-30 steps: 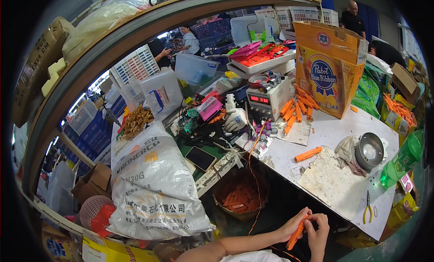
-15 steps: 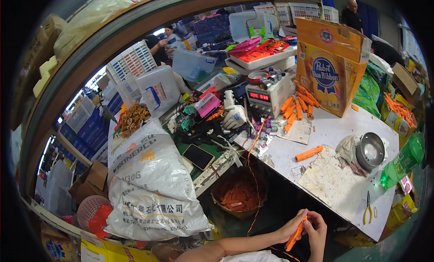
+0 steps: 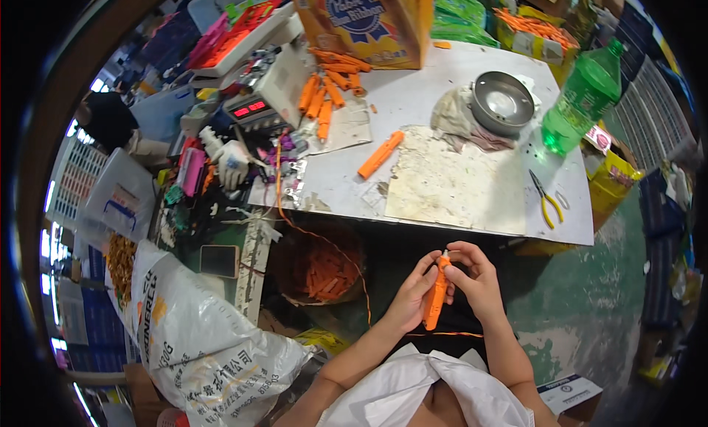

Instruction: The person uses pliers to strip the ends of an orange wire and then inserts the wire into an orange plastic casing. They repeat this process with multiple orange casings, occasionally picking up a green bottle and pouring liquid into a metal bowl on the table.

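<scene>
In front of my body, above the floor short of the table edge, both hands hold one long orange plastic tool housing (image 3: 435, 301). It stands tilted, with a small pale tip at its upper end. My left hand (image 3: 410, 294) grips its left side, fingers closed round it. My right hand (image 3: 478, 277) pinches it near the tip from the other side. On the table ahead lies a similar orange housing (image 3: 380, 155), beside a stained white board (image 3: 450, 184). Farther back a heap of orange housings (image 3: 325, 95) rests by a carton.
Right of the board are a metal bowl (image 3: 503, 102) on a rag, yellow-handled pliers (image 3: 547, 200) and a green bottle (image 3: 582, 99). A power supply (image 3: 258, 95) stands at the back left. Below sits a bin of orange parts (image 3: 324, 272); a white sack (image 3: 206, 353) leans at left. An orange cord (image 3: 324, 239) crosses the gap.
My view has swung right and down, so the table appears farther left and higher. Both hands still hold the orange housing, now more upright, with its pale tip showing.
</scene>
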{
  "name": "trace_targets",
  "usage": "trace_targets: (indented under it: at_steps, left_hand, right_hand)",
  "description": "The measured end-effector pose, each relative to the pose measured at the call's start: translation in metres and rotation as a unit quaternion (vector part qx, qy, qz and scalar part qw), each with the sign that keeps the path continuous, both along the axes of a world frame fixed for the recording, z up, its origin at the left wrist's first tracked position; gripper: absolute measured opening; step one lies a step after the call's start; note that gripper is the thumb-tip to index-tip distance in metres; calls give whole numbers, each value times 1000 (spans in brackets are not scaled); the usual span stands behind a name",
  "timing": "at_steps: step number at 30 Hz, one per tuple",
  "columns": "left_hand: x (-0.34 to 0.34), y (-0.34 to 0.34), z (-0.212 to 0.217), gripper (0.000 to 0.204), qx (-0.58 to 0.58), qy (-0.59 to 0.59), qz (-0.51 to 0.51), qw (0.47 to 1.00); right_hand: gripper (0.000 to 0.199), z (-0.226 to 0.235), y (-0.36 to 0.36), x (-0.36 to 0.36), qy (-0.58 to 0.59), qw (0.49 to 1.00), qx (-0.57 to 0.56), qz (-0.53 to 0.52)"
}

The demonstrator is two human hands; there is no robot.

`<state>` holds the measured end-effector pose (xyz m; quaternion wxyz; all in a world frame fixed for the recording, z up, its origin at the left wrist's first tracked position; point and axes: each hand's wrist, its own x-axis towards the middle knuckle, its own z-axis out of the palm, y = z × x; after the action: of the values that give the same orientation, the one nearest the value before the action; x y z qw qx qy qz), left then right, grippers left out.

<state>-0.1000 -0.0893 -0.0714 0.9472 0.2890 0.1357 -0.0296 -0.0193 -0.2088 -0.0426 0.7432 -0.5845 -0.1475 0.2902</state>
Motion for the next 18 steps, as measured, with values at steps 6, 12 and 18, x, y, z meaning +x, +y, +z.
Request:
trace_targets:
  at_steps: [6,12,18]
  left_hand:
    - [0,2,7,39,-86,-5,-25,996]
    - [0,8,0,38,-109,9,-37,993]
    - [0,12,-11,34,-189,28,-30,981]
  right_hand:
    - [33,-6,0,-3,-58,998,-15,-22]
    - [23,-13,-6,4,-171,980,-59,-86]
    - [15,-4,-31,41,-412,856,-228,-212]
